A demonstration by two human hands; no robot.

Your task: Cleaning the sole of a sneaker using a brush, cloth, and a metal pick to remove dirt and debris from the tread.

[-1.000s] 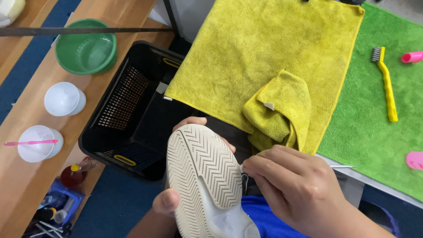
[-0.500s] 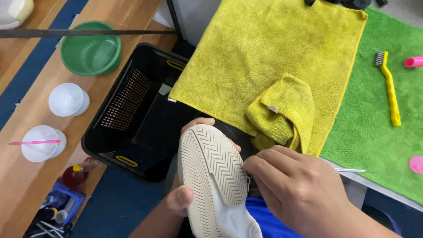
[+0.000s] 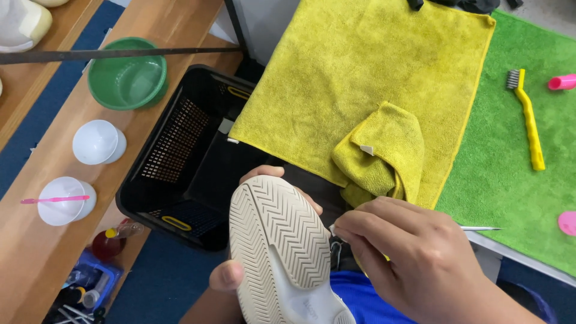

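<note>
Head view, looking down. Left hand [image 3: 252,240] grips a white shoe [image 3: 282,252] from beneath, sole turned up toward the camera; thumb shows at the shoe's left edge, fingertips curl over the toe end at the top. Sole has a herringbone tread, pale grey-white. Shoe sits low centre of the frame, above the lap and just in front of the black plastic basket [image 3: 192,150]. Right hand [image 3: 414,258] sits at the sole's right edge, fingers pinched narrow on a thin metal pick [image 3: 480,228]; its slim shaft runs out to the right past the hand, and the working end meets the sole edge, though the contact point is too small to tell exactly. Behind the hands: a yellow cloth [image 3: 360,78] spread flat on the worktop, a second yellow cloth [image 3: 384,153] bunched on top of it. A green mat [image 3: 504,180] lies to the right, carrying a yellow brush [image 3: 528,126]. On the wooden bench [image 3: 36,252] at left: green bowl [image 3: 127,75], two white cups [image 3: 99,142], the nearer with a pink stick across it.
</note>
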